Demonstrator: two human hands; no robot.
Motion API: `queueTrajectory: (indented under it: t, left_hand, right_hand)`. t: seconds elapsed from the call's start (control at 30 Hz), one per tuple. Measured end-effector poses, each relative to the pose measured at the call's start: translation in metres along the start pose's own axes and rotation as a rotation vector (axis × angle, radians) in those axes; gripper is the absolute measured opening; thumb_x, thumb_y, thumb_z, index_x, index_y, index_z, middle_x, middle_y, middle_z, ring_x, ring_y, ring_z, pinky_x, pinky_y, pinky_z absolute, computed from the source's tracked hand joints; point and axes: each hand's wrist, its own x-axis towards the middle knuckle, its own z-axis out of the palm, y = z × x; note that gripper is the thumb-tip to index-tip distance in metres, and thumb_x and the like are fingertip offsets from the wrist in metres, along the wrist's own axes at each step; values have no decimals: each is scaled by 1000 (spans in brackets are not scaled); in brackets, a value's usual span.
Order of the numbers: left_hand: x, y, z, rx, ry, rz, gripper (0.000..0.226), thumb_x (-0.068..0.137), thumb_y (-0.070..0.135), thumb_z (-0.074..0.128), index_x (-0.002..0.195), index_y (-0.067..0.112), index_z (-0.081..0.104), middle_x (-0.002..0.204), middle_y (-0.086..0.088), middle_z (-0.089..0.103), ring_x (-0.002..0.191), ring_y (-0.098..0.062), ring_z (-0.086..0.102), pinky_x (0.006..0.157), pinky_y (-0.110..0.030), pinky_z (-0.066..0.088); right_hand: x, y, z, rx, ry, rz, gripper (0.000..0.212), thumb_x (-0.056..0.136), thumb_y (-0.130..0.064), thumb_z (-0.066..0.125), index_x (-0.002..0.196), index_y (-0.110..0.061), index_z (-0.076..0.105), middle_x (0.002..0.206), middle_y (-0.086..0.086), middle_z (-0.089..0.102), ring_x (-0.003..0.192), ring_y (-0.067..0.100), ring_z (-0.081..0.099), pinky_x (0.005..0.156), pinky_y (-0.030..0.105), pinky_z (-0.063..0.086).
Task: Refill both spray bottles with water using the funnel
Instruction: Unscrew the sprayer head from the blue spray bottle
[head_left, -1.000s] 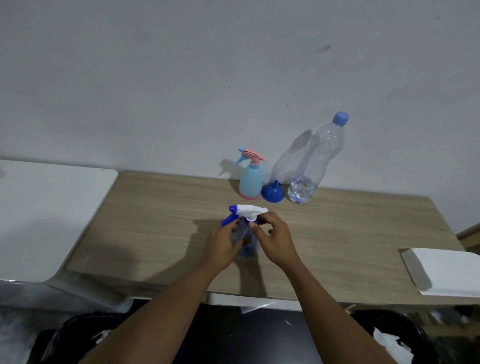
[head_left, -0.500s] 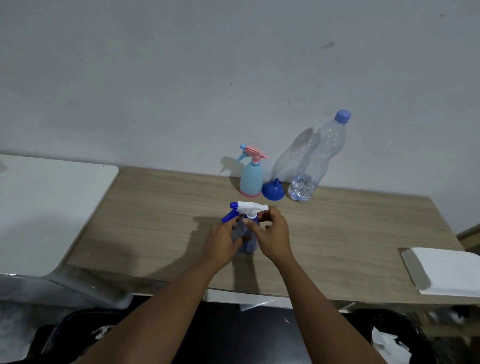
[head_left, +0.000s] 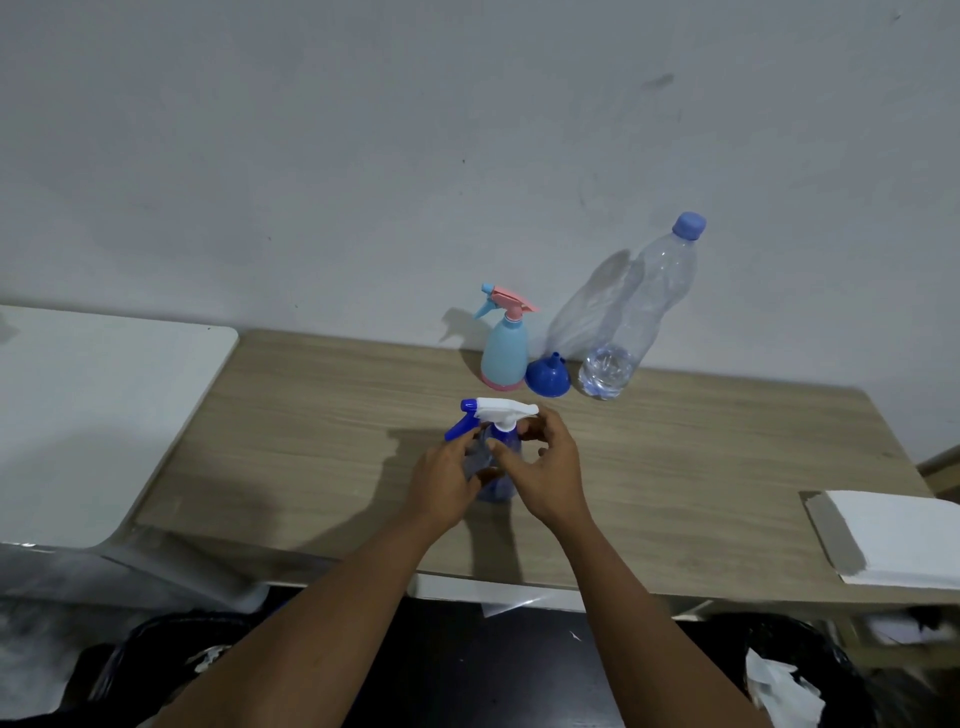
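Hands: our left hand (head_left: 447, 478) grips the spray bottle (head_left: 504, 441); our right hand (head_left: 545, 467) pinches its neck.
Worktop (head_left: 675, 467): bottle upright.

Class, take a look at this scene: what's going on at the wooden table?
A person's left hand grips the blue spray bottle standing on the table, while the right hand pinches the collar under its white trigger head, seemingly to unscrew it. The pink-topped spray bottle, blue funnel and capped water bottle sit untouched by the wall.
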Motion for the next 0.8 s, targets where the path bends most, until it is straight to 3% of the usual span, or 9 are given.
queueTrajectory:
  t: [0.07,0.17,0.33,0.47,0.6,0.7,0.8]
  left_hand:
    - [0,-1,-1,15,10,-2,34,89,24,69,122,25,61,109,3,70,97,-13,66,81,-37,57]
    - [1,-1,0,-14,17,-27,27,89,34,70,113,21,65,101,3,71,91,-13,67,77,-37,57]
    - [1,-3,0,27,5,14,31,91,29,68,121,26,61,109,4,70,97,-13,67,81,-38,58]
    - [2,-3,-1,16,23,-17,24,92,38,66,108,21,65,97,4,71,87,-13,67,76,-38,57]
    - [0,-2,-2,27,5,13,36,85,29,73,120,28,62,107,7,71,95,-12,67,79,-34,56]
    - [1,-7,0,40,3,9,39,87,27,71,123,33,58,109,9,70,96,-10,67,80,-37,58]
    - [2,-7,2,26,11,-6,32,85,28,74,115,25,64,101,7,71,90,-11,68,75,-34,58]
  right_hand:
    - [4,-2,4,11,32,30,39,76,-16,84,108,-14,61,94,-3,66,88,2,60,74,7,44]
    - [4,3,3,-48,-3,14,23,85,-18,76,105,-15,66,97,-6,68,91,-1,60,76,9,43]
    - [1,-2,2,-8,24,4,39,78,-15,82,111,-14,60,98,-6,66,92,5,62,79,16,51]
    - [-1,2,8,-47,17,5,29,87,-16,73,114,-16,65,105,-6,68,99,1,61,82,16,47]
    - [-7,-1,8,-9,31,7,43,81,-20,81,118,-15,61,105,-5,66,99,4,61,83,13,49]
    - [-1,-3,11,-30,55,18,30,83,-21,78,109,-16,64,100,-5,68,95,6,62,83,20,49]
    - [-1,-1,8,-80,52,-17,25,88,-21,73,112,-23,64,107,-8,67,100,5,62,87,26,52]
